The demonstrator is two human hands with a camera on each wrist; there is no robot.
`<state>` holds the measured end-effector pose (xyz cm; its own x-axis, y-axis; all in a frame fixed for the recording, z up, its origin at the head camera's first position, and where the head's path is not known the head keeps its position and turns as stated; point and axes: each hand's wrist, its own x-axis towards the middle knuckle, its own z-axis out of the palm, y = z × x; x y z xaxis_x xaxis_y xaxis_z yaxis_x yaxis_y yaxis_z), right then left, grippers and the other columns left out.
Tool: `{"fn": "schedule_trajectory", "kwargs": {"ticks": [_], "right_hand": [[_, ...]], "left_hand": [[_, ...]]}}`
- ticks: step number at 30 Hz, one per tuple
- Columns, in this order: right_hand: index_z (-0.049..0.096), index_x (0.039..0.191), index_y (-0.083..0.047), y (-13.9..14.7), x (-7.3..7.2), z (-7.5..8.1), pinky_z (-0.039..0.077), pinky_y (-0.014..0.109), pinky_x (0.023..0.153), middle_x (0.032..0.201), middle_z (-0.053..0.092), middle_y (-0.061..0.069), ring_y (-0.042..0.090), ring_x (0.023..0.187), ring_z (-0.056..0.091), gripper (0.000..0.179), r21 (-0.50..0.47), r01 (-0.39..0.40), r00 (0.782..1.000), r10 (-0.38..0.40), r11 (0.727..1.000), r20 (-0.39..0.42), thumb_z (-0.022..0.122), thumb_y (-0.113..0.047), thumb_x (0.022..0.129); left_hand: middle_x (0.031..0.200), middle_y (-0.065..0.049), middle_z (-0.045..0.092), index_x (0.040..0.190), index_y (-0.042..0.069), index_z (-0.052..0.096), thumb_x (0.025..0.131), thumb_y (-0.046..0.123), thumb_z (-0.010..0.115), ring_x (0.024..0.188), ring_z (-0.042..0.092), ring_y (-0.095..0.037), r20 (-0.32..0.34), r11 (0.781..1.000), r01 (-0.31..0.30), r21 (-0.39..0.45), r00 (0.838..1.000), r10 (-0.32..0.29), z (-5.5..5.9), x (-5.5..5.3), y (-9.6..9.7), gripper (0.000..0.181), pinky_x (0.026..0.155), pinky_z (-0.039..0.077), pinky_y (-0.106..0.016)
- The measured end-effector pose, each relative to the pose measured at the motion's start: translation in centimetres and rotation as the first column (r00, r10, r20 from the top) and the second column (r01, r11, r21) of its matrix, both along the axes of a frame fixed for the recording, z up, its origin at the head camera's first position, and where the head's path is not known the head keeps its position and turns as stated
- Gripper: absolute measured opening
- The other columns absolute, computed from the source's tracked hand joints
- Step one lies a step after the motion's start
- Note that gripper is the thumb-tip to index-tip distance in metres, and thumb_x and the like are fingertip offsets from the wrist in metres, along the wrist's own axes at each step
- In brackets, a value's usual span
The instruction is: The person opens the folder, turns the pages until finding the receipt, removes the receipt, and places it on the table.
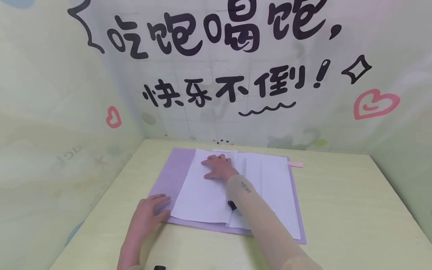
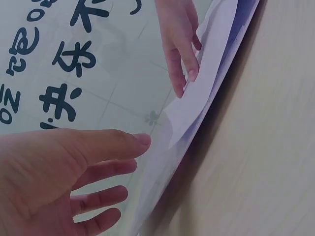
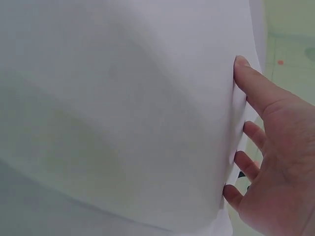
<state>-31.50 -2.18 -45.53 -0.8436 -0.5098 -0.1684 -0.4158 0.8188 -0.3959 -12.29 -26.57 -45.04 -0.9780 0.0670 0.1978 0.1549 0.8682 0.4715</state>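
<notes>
A purple folder (image 1: 176, 165) lies spread on the table, with white sheets inside. One blank white page (image 1: 202, 198) is turned over to the left, partly covering the left cover. To its right is a printed page (image 1: 278, 195) with faint lines of text. My right hand (image 1: 219, 167) rests on the upper part of the turned page, its fingers spread. In the right wrist view its fingertips touch the white paper (image 3: 147, 113). My left hand (image 1: 150, 212) lies at the cover's lower left edge, fingers loosely extended and thumb apart, as the left wrist view also shows.
A pink tab (image 1: 295, 164) sticks out at the folder's upper right. The light wooden table (image 1: 347, 210) extends around the folder. Behind it hangs a pale backdrop (image 1: 209, 123) with large dark characters, and similar cloth flanks both sides.
</notes>
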Motion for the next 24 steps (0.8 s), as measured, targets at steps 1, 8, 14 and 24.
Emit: {"fn": "schedule_trajectory", "kwargs": {"ticks": [1, 8, 14, 24], "right_hand": [[0.045, 0.147, -0.036, 0.1, 0.0, 0.0, 0.029, 0.05, 0.112, 0.161, 0.035, -0.002, 0.03, 0.14, 0.033, 0.064, 0.007, 0.002, 1.0, -0.002, 1.0, 0.001, 0.069, -0.045, 0.089], [0.039, 0.151, -0.035, 0.3, 0.1, -0.1, 0.027, 0.053, 0.117, 0.163, 0.03, -0.002, 0.031, 0.144, 0.03, 0.064, 0.027, -0.013, 1.0, 0.013, 1.0, 0.021, 0.065, -0.046, 0.093], [0.035, 0.152, -0.038, -0.1, -0.1, -0.2, 0.025, 0.051, 0.12, 0.164, 0.027, -0.004, 0.029, 0.147, 0.028, 0.066, 0.051, -0.02, 0.999, 0.018, 0.998, 0.029, 0.062, -0.049, 0.093], [0.034, 0.152, -0.038, 0.1, 0.1, -0.2, 0.025, 0.051, 0.119, 0.165, 0.025, -0.004, 0.03, 0.147, 0.027, 0.065, 0.052, -0.007, 1.0, 0.005, 0.999, 0.029, 0.061, -0.049, 0.094]], "left_hand": [[0.129, -0.019, 0.065, 0.118, 0.006, 0.07, 0.082, 0.013, 0.077, 0.118, 0.058, -0.045, 0.005, 1.0, 0.012, 0.014, 1.0, -0.012, 0.1, -0.1, 0.5, 0.037, 0.102, 0.043, -0.061], [0.121, -0.011, 0.069, 0.109, 0.011, 0.074, 0.078, 0.008, 0.079, 0.102, 0.067, -0.026, 0.067, 0.997, 0.014, 0.072, 0.998, -0.019, -0.3, -0.6, 3.4, 0.031, 0.092, 0.056, -0.044], [0.112, -0.007, 0.07, 0.105, 0.012, 0.075, 0.075, 0.007, 0.082, 0.091, 0.064, -0.016, 0.125, 0.999, 0.0, 0.032, 0.992, -0.004, -0.9, -0.6, 4.1, 0.031, 0.083, 0.056, -0.036], [0.114, -0.006, 0.068, 0.104, 0.011, 0.074, 0.073, 0.008, 0.083, 0.091, 0.062, -0.016, 0.139, 0.999, -0.021, 0.046, 0.99, 0.015, -1.5, -0.7, 4.4, 0.032, 0.081, 0.054, -0.034]]}}
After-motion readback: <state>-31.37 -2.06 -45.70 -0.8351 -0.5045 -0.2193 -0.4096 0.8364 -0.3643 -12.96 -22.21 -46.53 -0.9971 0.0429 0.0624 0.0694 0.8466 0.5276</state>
